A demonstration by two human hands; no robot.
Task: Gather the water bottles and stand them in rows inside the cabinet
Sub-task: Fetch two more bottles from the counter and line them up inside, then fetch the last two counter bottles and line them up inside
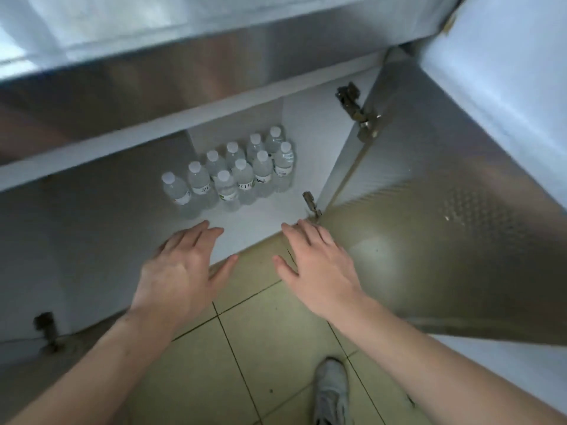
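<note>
The cabinet (264, 210) stands open under a steel-fronted counter, its white floor and back wall visible, with the metal door (429, 225) swung out to the right on two hinges. Ten water bottles (236, 173) stand upright on the cabinet floor toward the back right corner, arranged in two diagonal rows: six in the rear row, four in the front row, all with white caps and labels, each close beside its neighbour. The person's left hand (181, 271) hovers palm down at the front edge of the cabinet floor, fingers straight and loosely spread, holding nothing. The right hand (319, 271) is likewise palm down with fingers extended and slightly apart, holding nothing, its fingertips near the lower hinge (310, 205) of the door. Both hands are well short of the bottles. Below them lies a yellowish tiled floor (260, 363), with one light-coloured shoe (333, 391) at the lower edge.
</note>
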